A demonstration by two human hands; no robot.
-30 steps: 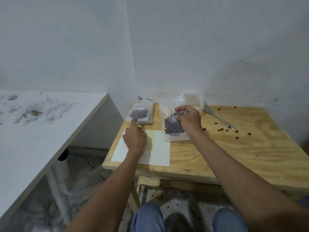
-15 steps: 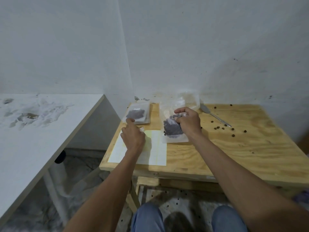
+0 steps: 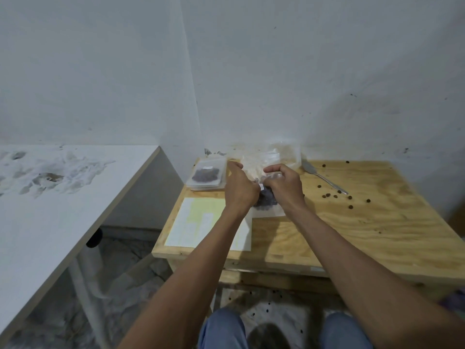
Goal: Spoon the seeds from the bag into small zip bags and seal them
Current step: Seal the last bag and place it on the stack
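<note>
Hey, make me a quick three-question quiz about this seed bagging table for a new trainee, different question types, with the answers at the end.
1. True or false: the spoon is in the right hand.
2. Which hands are on the small zip bag? A) left only B) right only C) both
3. Fill in: loose seeds lie scattered on the wooden ___.

Key:
1. False; it lies on the table, right of both hands.
2. C; the left hand meets the right at the bag's top.
3. table
</note>
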